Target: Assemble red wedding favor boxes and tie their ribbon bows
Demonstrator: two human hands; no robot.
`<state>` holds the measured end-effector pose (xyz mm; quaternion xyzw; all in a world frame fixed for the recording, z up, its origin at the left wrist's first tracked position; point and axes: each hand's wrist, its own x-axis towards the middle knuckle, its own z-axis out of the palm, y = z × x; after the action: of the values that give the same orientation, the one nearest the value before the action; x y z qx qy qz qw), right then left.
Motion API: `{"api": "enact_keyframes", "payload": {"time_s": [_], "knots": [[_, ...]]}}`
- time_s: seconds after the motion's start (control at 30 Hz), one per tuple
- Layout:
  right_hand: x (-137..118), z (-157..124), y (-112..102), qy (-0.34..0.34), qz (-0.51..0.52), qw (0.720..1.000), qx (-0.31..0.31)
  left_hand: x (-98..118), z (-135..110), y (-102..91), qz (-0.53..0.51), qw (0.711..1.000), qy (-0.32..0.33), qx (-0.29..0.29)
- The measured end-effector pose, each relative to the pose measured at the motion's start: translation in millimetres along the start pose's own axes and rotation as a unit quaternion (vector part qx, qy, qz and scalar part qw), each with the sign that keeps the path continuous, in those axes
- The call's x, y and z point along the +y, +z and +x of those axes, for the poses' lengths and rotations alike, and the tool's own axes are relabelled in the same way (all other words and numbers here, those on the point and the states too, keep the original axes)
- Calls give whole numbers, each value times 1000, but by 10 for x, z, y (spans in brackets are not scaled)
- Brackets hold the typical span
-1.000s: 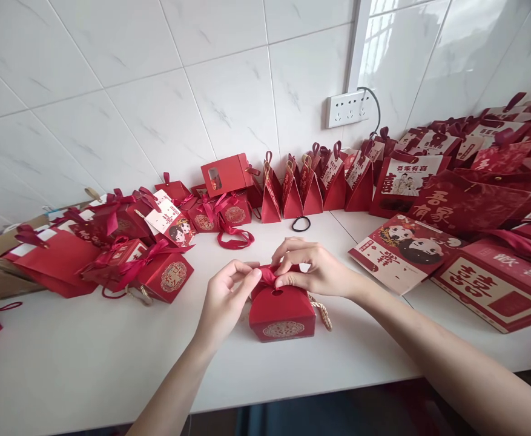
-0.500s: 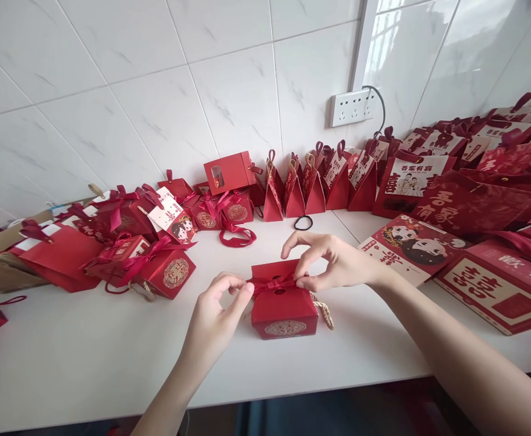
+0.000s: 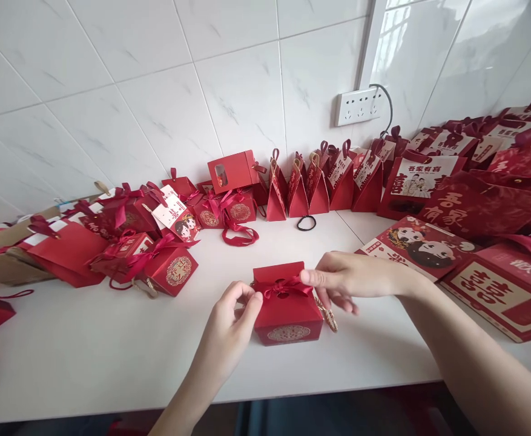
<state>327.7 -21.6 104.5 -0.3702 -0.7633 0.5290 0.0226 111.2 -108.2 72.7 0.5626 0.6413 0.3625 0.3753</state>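
A small red gift box [image 3: 287, 321] with a gold round emblem stands on the white table in front of me. Across its top a red ribbon [image 3: 283, 287] is tied in a bow. At the box's upper left, my left hand [image 3: 235, 318] pinches with thumb and forefinger at the ribbon's left end; the fingertips partly cover the spot. My right hand [image 3: 347, 278] is open at the upper right corner, its thumb stretched towards the bow and its other fingers hanging beside the box. Below those fingers lies a gold twisted cord [image 3: 329, 316].
Red boxes with bows [image 3: 174, 269] crowd the left. Triangular red boxes [image 3: 317, 191] line the tiled wall. At right are a flat printed card box [image 3: 422, 245] and a larger red box [image 3: 496, 297]. A black hair tie [image 3: 306, 223] lies behind the gift box.
My right hand has let go of the ribbon's right end and turned, its fingers dropping beside the box. The bow's loops and ends show more fully. The view has shifted slightly.
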Motion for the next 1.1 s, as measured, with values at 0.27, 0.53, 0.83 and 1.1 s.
{"api": "enact_keyframes", "payload": {"time_s": [0.27, 0.53, 0.83, 1.1], "knots": [[114, 219, -11, -65, 3, 990, 126, -120, 444, 119, 11, 994, 52, 100], [261, 430, -32, -52, 98, 961, 254, -134, 949, 247, -33, 984, 149, 87], [227, 481, 59, -66, 151, 954, 251, -270, 898, 91, -64, 973, 211, 64], [300, 471, -56, -86, 214, 956, 182, -262, 960, -32, -76, 978, 192, 22]]}}
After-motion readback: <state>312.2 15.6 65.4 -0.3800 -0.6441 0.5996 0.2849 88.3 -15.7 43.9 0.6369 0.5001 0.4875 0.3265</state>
